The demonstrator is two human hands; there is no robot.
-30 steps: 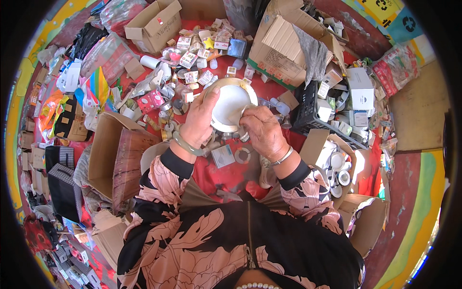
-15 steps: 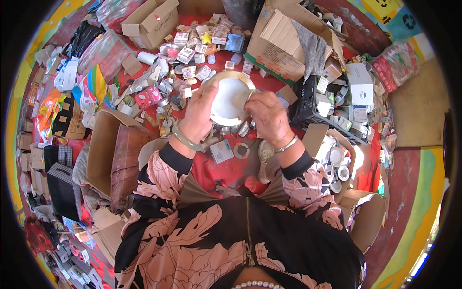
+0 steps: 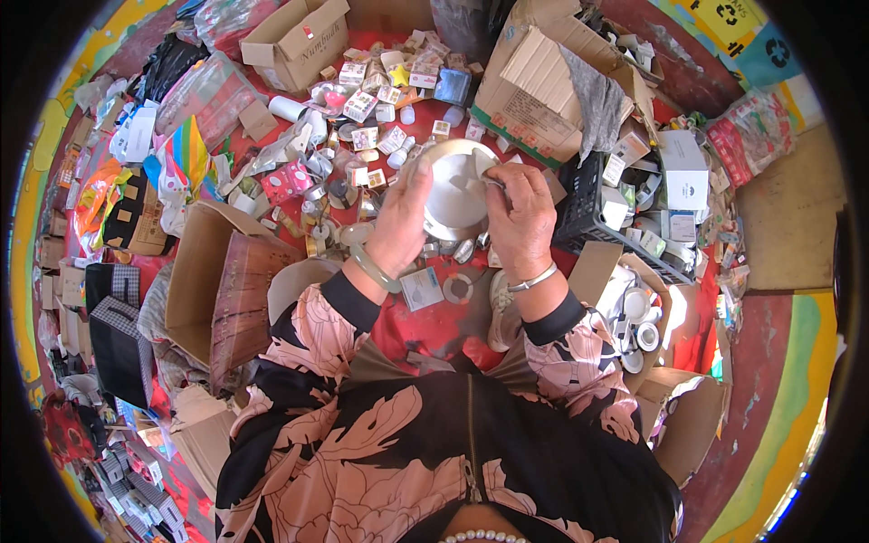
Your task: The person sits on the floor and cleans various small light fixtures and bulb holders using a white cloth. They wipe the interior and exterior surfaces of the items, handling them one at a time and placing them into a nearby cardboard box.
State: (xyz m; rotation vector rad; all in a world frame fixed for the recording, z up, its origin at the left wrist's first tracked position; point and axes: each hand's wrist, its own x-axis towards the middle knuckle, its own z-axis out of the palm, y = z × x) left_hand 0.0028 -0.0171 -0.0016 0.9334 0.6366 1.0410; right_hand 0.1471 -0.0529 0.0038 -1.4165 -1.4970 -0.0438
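Both my hands hold a white round disc (image 3: 455, 192), like a lid or a roll of tape, up in front of me. My left hand (image 3: 405, 222) grips its left edge, with a pale green bangle on that wrist. My right hand (image 3: 522, 217) grips the right edge, fingers curled over the rim, with a thin silver bracelet on the wrist. Below the hands, small white boxes and metal bits (image 3: 362, 140) lie scattered on the red cloth (image 3: 425, 330).
An open cardboard box (image 3: 208, 281) stands at my left, another (image 3: 303, 36) at the far left. A large box with a grey cloth (image 3: 561, 86) and a black crate (image 3: 588, 213) are at the right. Tape rolls (image 3: 638, 317) fill a box by my right elbow.
My hands and the white disc have shifted slightly up and to the right in the picture. My right fingers have curled further over its rim.
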